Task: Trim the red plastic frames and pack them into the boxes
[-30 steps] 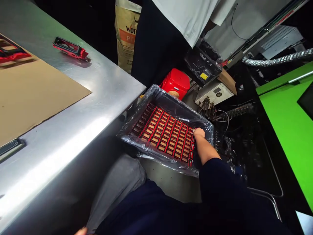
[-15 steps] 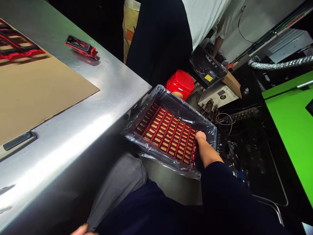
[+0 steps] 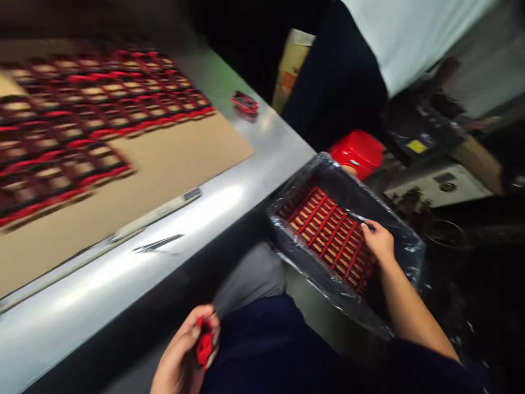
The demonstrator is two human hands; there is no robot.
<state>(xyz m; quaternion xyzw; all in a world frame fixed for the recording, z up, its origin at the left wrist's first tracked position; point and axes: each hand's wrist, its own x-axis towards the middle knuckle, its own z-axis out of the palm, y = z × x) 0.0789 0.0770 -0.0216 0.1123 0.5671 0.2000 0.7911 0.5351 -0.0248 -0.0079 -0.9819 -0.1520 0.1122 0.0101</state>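
My left hand, low in front of my lap, is closed around a small red plastic frame part. My right hand is over the right side of a bin lined with clear plastic. Its fingers pinch a small dark piece, mostly covered and blurred. Under it, rows of red-and-black frames lie in the bin, with tan showing through their openings. A single red-and-black frame rests on the metal table by its far edge.
On the table, a cardboard sheet bears many similar frames. A long pale tool and a thin metal tool lie near the front edge. Behind the bin are a red container, a pale box-shaped device and a person's dark clothing.
My view has swung left, bringing more of the table into sight. My left hand has come up into view with the red part. My right hand has lifted slightly from the rows, holding a dark piece.
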